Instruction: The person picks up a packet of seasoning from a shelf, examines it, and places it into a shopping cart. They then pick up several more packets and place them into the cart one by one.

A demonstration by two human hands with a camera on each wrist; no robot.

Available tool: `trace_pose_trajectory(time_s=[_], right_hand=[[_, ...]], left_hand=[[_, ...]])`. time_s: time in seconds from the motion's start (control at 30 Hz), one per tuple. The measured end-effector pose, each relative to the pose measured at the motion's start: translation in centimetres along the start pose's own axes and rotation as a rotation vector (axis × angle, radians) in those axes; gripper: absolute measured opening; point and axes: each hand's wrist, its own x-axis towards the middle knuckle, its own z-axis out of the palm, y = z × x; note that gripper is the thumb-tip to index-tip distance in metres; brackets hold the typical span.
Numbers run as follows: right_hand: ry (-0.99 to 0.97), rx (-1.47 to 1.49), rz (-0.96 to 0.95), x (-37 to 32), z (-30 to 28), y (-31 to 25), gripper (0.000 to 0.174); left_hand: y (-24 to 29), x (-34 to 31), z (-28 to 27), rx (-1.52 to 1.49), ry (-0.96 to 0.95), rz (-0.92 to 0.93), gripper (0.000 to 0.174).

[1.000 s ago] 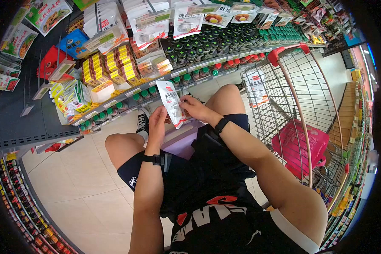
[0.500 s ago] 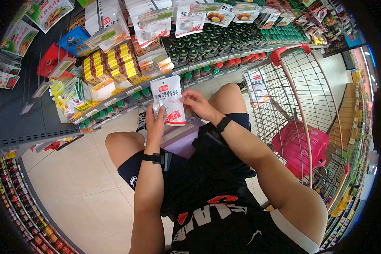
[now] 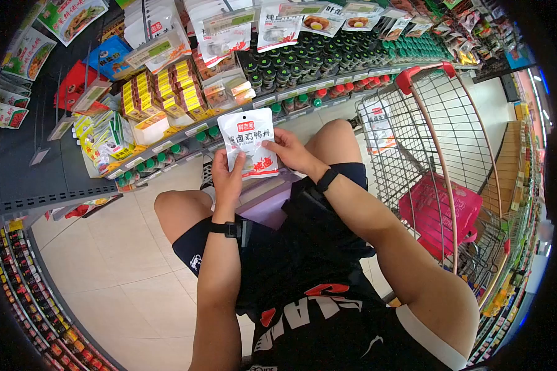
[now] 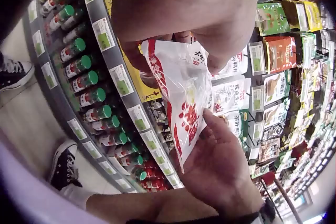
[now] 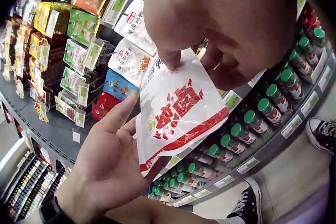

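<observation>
**Head view, store aisle.** Shelving [image 3: 185,132] fills the upper left and top of frame, w/ hanging sachets above and rows of small jars along the rail. A wire shopping cart [image 3: 442,133] w/ red handle stands at right; a pink bag [image 3: 439,213] lies in its basket, lower right. The person crouches at centre, knees toward the shelf, in black shorts and shirt.

**Item in hand.** A white seasoning pouch [image 3: 249,141] w/ red print sits at frame centre, just above the knees and in front of the lower shelf, printed face toward the camera, roughly upright w/ a slight tilt.

**Grip.** L hand [image 3: 229,179] holds the pouch's lower-left corner, thumb on the front, fingers behind. R hand [image 3: 291,151] pinches the right edge, thumb on the front. Both wrist views confirm the pouch clamped between thumb and fingers, w/ shelf stock behind it.

**Smaller items.** Yellow boxes [image 3: 161,93] stack at upper left. Green-capped jars [image 3: 213,131] line the rail just above the pouch. A black sneaker [image 3: 208,176] shows left of the L hand. Black bands sit on both wrists.
</observation>
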Motion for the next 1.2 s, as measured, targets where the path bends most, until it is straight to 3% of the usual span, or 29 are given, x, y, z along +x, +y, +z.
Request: trace_pose_trajectory(time_s=[0.13,0.33,0.7,0.83,1.0,1.1,1.2], right_hand=[[-0.014,-0.022,0.026,-0.2,0.0,-0.3,0.025],[-0.015,-0.028,0.037,-0.3,0.3,-1.3,0.022],[-0.010,-0.154,0.048,0.0,-0.6,-0.7,0.017],[-0.001,-0.073,0.074,-0.5,-0.5,-1.8,0.015],[-0.017,-0.124,0.142,-0.1,-1.8,-1.0,0.021],[-0.065,0.086,0.130,-0.7,0.2,-2.5,0.027],[-0.137,0.067,0.193,-0.8,0.5,-2.3,0.032]], left_hand=[[-0.4,0.1,-0.5,0.133,0.087,-0.043,0.018],[-0.5,0.3,-0.6,0.081,0.184,0.042,0.027],[-0.1,0.3,-0.4,0.092,0.186,0.046,0.025],[-0.2,0.5,-1.1,0.112,0.120,0.062,0.024],[0.5,0.4,-1.4,-0.022,0.113,-0.090,0.022],[0.6,0.3,-1.5,-0.166,0.079,-0.158,0.018],[2.1,0.0,-0.5,-0.349,0.025,-0.238,0.018]])
